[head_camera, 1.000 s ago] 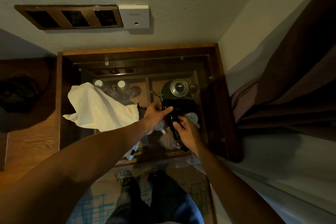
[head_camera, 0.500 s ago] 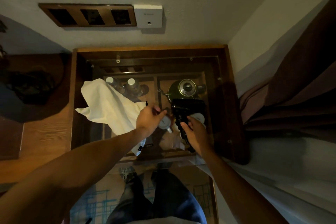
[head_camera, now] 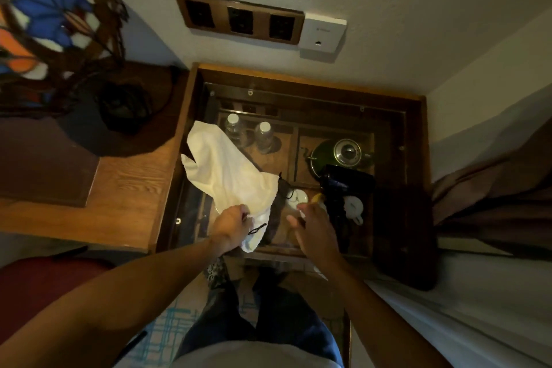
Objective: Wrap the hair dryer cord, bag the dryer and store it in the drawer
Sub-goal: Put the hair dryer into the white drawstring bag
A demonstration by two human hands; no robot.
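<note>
Head view, left hand: the left hand point(head_camera: 231, 225) is closed on the lower edge of the white drawstring bag point(head_camera: 228, 175), at about 7 o'clock from the middle of the glass-topped cabinet point(head_camera: 310, 81); half a second ago it was pinching near the dryer, further toward 3 o'clock
Head view, right hand: the right hand point(head_camera: 313, 225) hovers with its fingers loosely spread, holding nothing; earlier it was wrapped around the dryer's handle and has since let go
Hair dryer: the black hair dryer point(head_camera: 340, 188) lies on the glass at about 4 o'clock from the cabinet's middle, just beside the right hand at its 1 o'clock, no hand on it
Cord: cannot tell how it lies, too dark against the dryer
Bag: spread over the glass toward 10 o'clock from the left hand, its black drawstring point(head_camera: 257, 228) dangling beside the knuckles; it sits much as before
Under the glass: two water bottles point(head_camera: 249, 133) at 11 o'clock, a green kettle point(head_camera: 340, 154) at 1 o'clock, white cups point(head_camera: 298, 197) between the hands and the dryer
Camera shift: the view has swung left, so a stained-glass lamp point(head_camera: 47, 15) now fills the 10 o'clock corner above the wooden desk point(head_camera: 128, 185)
Wall: the socket panel point(head_camera: 239, 16) at 12 o'clock
</note>
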